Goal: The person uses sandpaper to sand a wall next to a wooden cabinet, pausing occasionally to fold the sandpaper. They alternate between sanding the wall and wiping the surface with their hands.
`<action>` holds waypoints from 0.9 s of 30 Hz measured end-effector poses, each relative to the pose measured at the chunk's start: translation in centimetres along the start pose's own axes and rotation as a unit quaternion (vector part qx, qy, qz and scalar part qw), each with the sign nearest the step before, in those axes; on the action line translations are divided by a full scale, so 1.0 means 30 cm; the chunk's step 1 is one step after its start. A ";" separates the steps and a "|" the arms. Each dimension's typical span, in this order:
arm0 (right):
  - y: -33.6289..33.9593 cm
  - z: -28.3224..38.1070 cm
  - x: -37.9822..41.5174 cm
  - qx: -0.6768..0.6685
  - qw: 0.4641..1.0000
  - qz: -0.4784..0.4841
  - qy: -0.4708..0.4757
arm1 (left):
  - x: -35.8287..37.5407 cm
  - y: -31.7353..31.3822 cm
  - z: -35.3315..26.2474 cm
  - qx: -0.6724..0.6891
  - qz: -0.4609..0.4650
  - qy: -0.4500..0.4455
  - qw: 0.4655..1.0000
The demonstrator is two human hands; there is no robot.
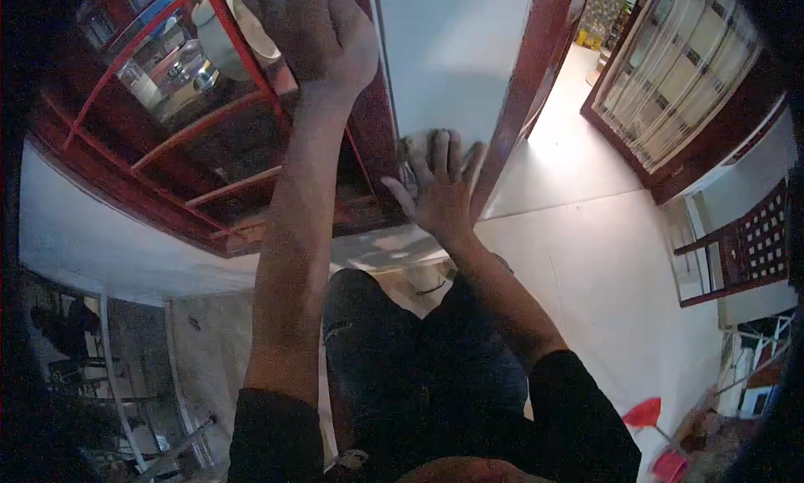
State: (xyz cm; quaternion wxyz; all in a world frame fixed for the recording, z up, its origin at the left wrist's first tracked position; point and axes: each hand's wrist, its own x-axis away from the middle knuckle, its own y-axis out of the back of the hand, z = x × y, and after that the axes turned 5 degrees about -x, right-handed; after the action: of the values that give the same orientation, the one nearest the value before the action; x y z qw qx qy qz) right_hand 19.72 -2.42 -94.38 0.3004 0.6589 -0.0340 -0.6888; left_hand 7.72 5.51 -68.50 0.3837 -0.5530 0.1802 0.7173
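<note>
My right hand [442,181] lies with fingers bent over a pale crumpled cloth [408,166], pressing it against the lower part of a light blue-white panel [452,72]. Only bits of the cloth show around the fingers. A dark red frame [517,89] borders this panel. Higher up, my left hand [314,30] is closed, with its fingers curled beside the red post and the red window bars [243,43]. What it grips, if anything, is hidden behind the hand.
Past the barred window, pots and dishes [191,71] stand inside. An opened door leaf with a curtain [662,81] is at the right, near a dark wooden chair [745,240]. A red dustpan-like thing [643,413] lies on the pale floor [603,307]. Metal racks stand lower left.
</note>
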 end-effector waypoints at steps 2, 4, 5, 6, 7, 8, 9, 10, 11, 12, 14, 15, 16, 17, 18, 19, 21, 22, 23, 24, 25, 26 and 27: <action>0.026 0.006 -0.073 -0.007 1.000 -0.007 -0.016 | -0.030 -0.001 -0.046 0.002 -0.024 0.010 1.000; 0.126 0.048 -0.240 0.020 0.999 0.008 -0.047 | -0.032 0.008 -0.051 0.006 -0.035 0.027 0.999; 0.179 0.060 -0.369 -0.001 0.998 -0.043 -0.043 | -0.028 0.004 -0.034 -0.006 -0.027 0.016 0.999; 0.228 0.070 -0.484 -0.020 0.995 -0.094 -0.040 | -0.026 -0.001 -0.026 -0.016 -0.019 0.006 1.000; 0.282 0.087 -0.574 -0.020 0.995 -0.092 -0.044 | -0.024 -0.004 -0.033 -0.015 -0.015 0.006 1.000; 0.332 0.101 -0.653 0.027 0.996 -0.075 -0.028 | -0.026 -0.005 -0.045 -0.037 -0.020 0.025 0.999; 0.351 0.105 -0.688 0.073 0.996 -0.058 -0.011 | -0.030 -0.002 -0.057 -0.059 -0.025 0.044 0.997; 0.329 0.096 -0.672 0.072 0.996 -0.057 -0.014 | -0.032 0.010 -0.068 -0.058 -0.023 0.043 0.997; 0.281 0.082 -0.629 0.041 0.995 -0.091 0.000 | -0.039 0.028 -0.079 -0.034 0.016 0.063 0.997; 0.227 0.071 -0.580 0.009 0.992 -0.125 0.016 | -0.042 0.041 -0.082 -0.010 0.053 0.083 0.995; 0.151 0.074 -0.394 0.065 0.998 -0.017 0.015 | -0.028 0.003 -0.044 -0.014 0.006 0.065 0.998; 0.088 0.065 -0.254 0.068 0.997 0.015 0.027 | -0.019 -0.010 -0.031 -0.013 -0.038 0.047 0.998; 0.037 0.052 -0.134 0.073 0.996 0.046 0.038 | -0.014 -0.007 -0.029 -0.013 -0.039 0.046 0.998; 0.020 0.035 -0.066 0.074 0.996 0.043 0.039 | -0.014 -0.007 -0.028 -0.013 -0.035 0.037 0.999; 0.018 0.021 -0.030 0.054 0.997 0.042 0.038 | -0.021 -0.008 -0.028 -0.012 -0.033 0.026 0.999; 0.001 0.003 -0.009 0.034 0.998 0.040 0.038 | -0.027 -0.011 -0.029 -0.012 -0.037 0.022 0.999; 0.051 0.029 -0.131 0.019 1.000 0.011 -0.008 | -0.024 -0.006 -0.038 -0.010 -0.021 0.045 0.999; 0.097 0.043 -0.223 0.005 0.998 -0.016 -0.055 | -0.023 -0.007 -0.036 -0.010 -0.016 0.044 0.999; 0.155 0.048 -0.329 0.008 0.997 -0.052 -0.060 | -0.025 -0.010 -0.032 -0.004 -0.026 0.036 0.999; 0.209 0.048 -0.437 0.011 0.994 -0.086 -0.067 | -0.023 -0.012 -0.030 0.002 -0.035 0.030 0.999; 0.249 0.031 -0.539 0.030 0.991 -0.120 -0.055 | -0.019 -0.007 -0.027 0.003 -0.029 0.030 0.999; 0.268 0.014 -0.594 0.050 0.986 -0.155 -0.042 | -0.019 0.002 -0.021 -0.004 -0.011 0.024 1.000; 0.265 0.009 -0.593 0.050 0.986 -0.154 -0.045 | -0.020 0.006 -0.019 -0.011 0.005 0.016 1.000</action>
State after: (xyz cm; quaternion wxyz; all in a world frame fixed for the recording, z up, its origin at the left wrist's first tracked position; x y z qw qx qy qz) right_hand 21.53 -0.86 -75.05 0.1553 0.6388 0.0201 -0.7532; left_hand 8.03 4.79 -68.15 0.3708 -0.5681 0.1813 0.7120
